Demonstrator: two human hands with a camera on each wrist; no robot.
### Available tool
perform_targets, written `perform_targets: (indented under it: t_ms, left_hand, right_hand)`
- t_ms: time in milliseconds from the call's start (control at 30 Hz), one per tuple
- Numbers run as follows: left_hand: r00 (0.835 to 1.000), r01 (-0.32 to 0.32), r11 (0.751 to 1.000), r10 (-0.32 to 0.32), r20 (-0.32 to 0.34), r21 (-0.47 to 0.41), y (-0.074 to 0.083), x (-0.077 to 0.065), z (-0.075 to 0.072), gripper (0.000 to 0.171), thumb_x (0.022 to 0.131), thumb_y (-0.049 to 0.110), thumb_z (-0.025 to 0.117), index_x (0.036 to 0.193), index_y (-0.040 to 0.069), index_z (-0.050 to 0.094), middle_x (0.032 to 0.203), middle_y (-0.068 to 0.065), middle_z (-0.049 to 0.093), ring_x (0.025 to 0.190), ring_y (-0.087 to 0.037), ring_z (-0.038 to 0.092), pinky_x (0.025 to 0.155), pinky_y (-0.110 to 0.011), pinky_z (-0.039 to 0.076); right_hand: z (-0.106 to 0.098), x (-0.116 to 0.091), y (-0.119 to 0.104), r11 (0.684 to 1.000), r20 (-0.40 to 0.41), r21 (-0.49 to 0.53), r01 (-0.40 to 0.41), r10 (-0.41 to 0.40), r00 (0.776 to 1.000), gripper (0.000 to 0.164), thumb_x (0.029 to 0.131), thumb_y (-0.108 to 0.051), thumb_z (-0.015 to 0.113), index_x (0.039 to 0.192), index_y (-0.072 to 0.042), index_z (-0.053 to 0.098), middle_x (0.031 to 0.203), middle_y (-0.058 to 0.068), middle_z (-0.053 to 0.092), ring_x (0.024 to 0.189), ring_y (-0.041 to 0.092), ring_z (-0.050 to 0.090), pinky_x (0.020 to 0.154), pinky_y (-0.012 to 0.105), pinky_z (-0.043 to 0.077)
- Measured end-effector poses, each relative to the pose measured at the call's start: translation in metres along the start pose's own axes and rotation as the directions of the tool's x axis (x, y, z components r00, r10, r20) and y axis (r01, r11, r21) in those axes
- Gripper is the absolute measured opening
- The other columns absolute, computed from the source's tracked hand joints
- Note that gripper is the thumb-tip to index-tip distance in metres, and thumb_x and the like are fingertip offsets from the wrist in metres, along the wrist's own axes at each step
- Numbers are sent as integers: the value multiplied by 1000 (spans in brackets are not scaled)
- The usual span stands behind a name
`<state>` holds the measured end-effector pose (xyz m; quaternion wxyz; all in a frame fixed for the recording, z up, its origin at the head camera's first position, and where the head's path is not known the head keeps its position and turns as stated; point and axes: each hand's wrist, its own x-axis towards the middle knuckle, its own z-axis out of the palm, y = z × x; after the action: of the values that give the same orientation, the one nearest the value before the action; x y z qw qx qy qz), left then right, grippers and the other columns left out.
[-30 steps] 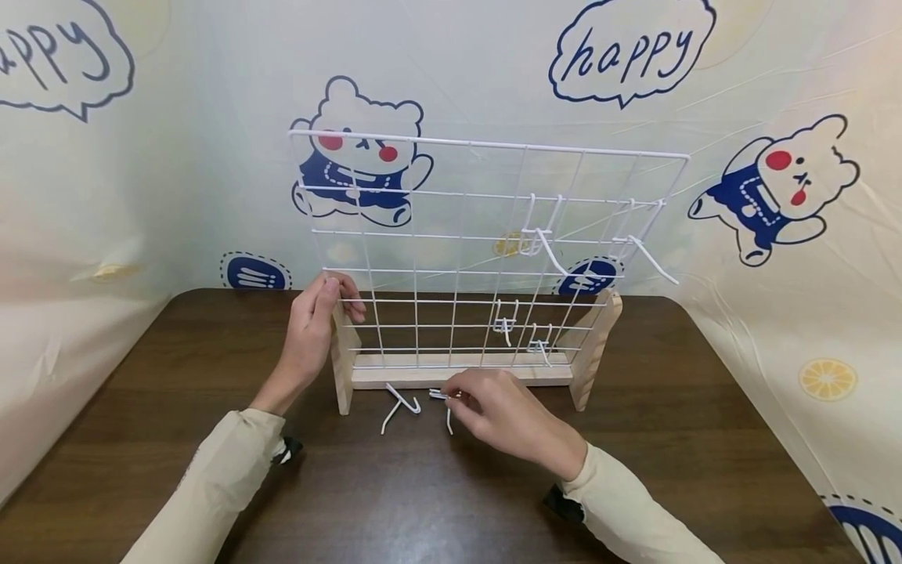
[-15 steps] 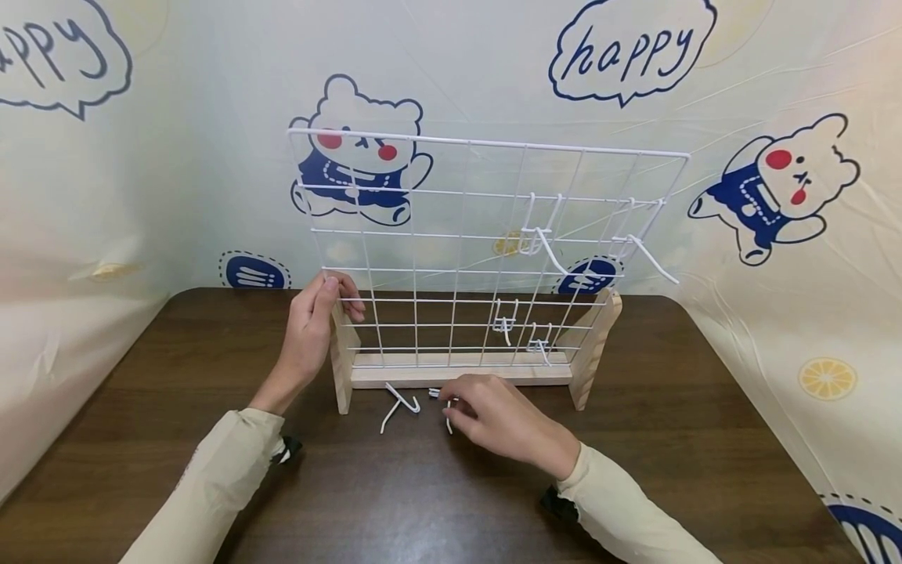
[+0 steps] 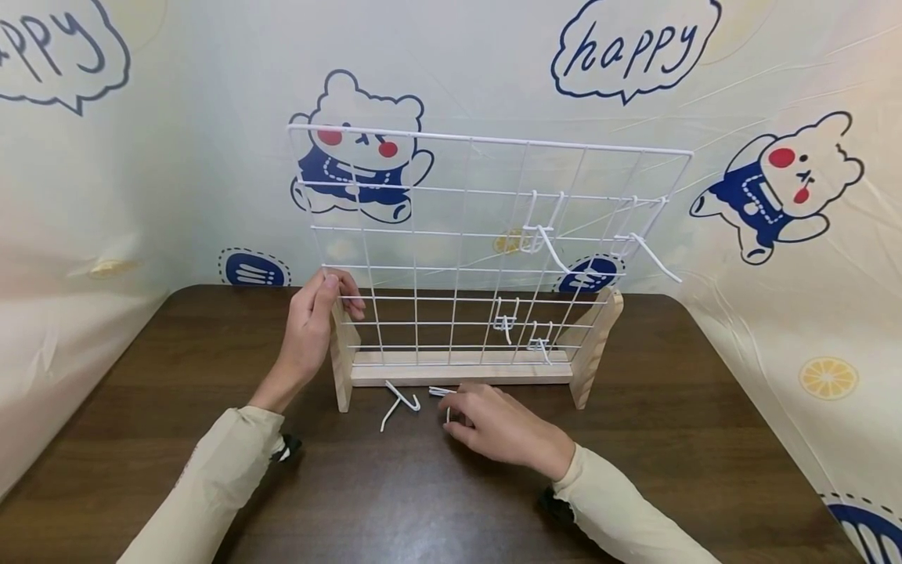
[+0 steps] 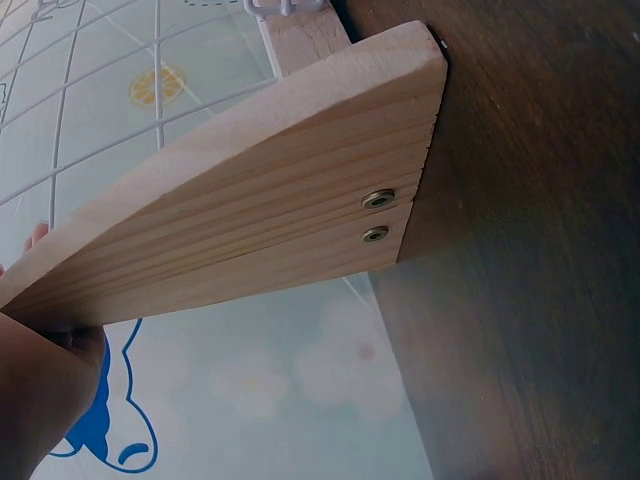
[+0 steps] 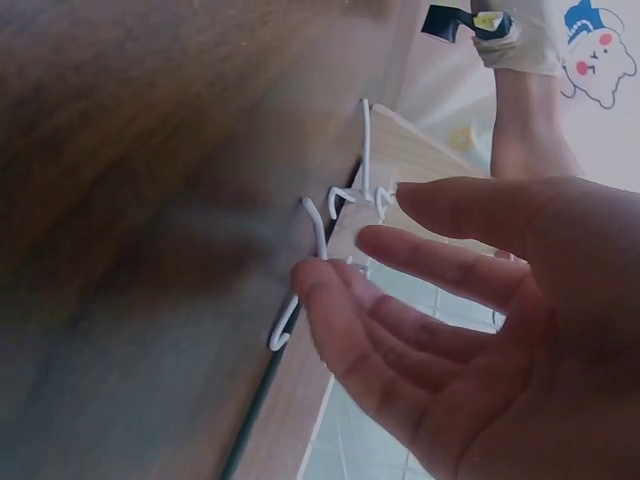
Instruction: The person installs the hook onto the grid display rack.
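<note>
My left hand (image 3: 313, 313) grips the top of the left wooden side panel (image 4: 290, 170) of a display rack, beside the edge of its white wire grid (image 3: 493, 140). At the foot of the rack, my right hand (image 3: 503, 423) is over a white metal hook (image 3: 441, 391) on the table, partly hidden by the fingers. In the right wrist view the thumb stands apart from the fingers, and a fingertip is right at the hook (image 5: 318, 232). A second loose hook (image 3: 399, 399) lies to its left.
Several white hooks hang on the right part of the grid, including a large upper hook (image 3: 553, 249), another near the right edge (image 3: 655, 257) and a small lower one (image 3: 540, 345). A wooden crossbar (image 3: 461, 377) joins the side panels on the brown table (image 3: 352, 501).
My right hand has shifted slightly toward me and its fingers have loosened around the hook, showing more of it. The left hand keeps its grip on the side panel.
</note>
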<state>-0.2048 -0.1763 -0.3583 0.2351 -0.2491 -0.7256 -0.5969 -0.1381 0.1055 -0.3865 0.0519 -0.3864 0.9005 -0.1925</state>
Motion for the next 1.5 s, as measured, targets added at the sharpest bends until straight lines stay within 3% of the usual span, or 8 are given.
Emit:
perform_targets:
  t_ms: [267, 533, 700, 833, 1000, 1200, 1300, 1500]
  left_hand:
    - [1000, -3, 1000, 3, 1, 1, 1, 1, 1, 38, 110, 20, 32, 98, -7, 56, 81, -23, 61, 69, -31, 62, 69, -28, 55]
    - [1000, 5, 1000, -5, -4, 1, 1, 1, 0, 38, 110, 21, 33, 98, -8, 56, 81, -21, 61, 69, -31, 62, 69, -27, 55]
    - [1000, -3, 1000, 3, -5, -1, 0, 1, 1, 38, 110, 20, 33, 97, -7, 56, 81, -21, 61, 69, -32, 62, 69, -27, 55]
    - [1000, -8, 1000, 8, -5, -6, 0, 1, 1, 38, 110, 20, 33, 97, -7, 56, 81, -22, 61, 69, -31, 62, 68, -28, 55]
    - [1000, -8, 1000, 7, -8, -10, 0, 1, 1, 38, 109, 20, 33, 97, -8, 56, 80, -21, 61, 68, -26, 63, 68, -27, 55]
    - [1000, -3, 1000, 3, -11, -8, -1, 0, 1, 38, 109, 20, 33, 97, -8, 56, 81, -22, 61, 68, -29, 62, 69, -27, 55]
    - [1000, 1, 1000, -1, -11, -7, -1, 0, 0, 38, 109, 20, 33, 98, -8, 56, 82, -22, 61, 69, -30, 63, 69, -27, 55]
    - [1000, -2, 1000, 2, -7, -9, 0, 1, 1, 38, 110, 19, 33, 99, -8, 57, 83, -22, 62, 70, -29, 63, 69, -27, 55]
  right_hand:
    - [5, -3, -1, 996, 61, -87, -29, 34, 998, 28, 96, -25, 68, 119, -9, 68, 104, 2, 58, 91, 12, 55, 80, 30, 52]
    - [4, -3, -1, 993, 60, -114, -9, 16, 998, 18, 95, -23, 68, 105, -9, 72, 105, 2, 60, 97, 16, 58, 84, 32, 53]
    - [2, -2, 4, 994, 34, -108, -4, 8, 999, 5, 91, -18, 72, 92, -14, 69, 94, -2, 61, 87, 12, 58, 73, 28, 52]
    - [3, -2, 7, 989, -23, -145, -14, 11, 1000, 12, 87, -14, 76, 87, -14, 63, 86, -3, 59, 77, 11, 56, 62, 26, 50]
    - [10, -1, 7, 980, -69, -194, -45, 32, 997, 15, 85, -10, 76, 86, -13, 62, 83, -3, 56, 77, 17, 58, 57, 31, 50]
    - [16, 1, 7, 976, -87, -212, -47, 29, 996, 20, 88, 0, 66, 86, -14, 51, 72, -3, 50, 73, 20, 60, 51, 32, 48]
    - [15, 1, 8, 979, -83, -196, -49, 34, 996, 22, 87, 1, 64, 85, -15, 49, 67, -5, 47, 66, 17, 57, 49, 30, 45]
    - [9, 0, 11, 985, -83, -170, -20, 6, 997, 23, 76, 1, 68, 80, -16, 54, 65, -9, 46, 57, 8, 46, 46, 23, 39]
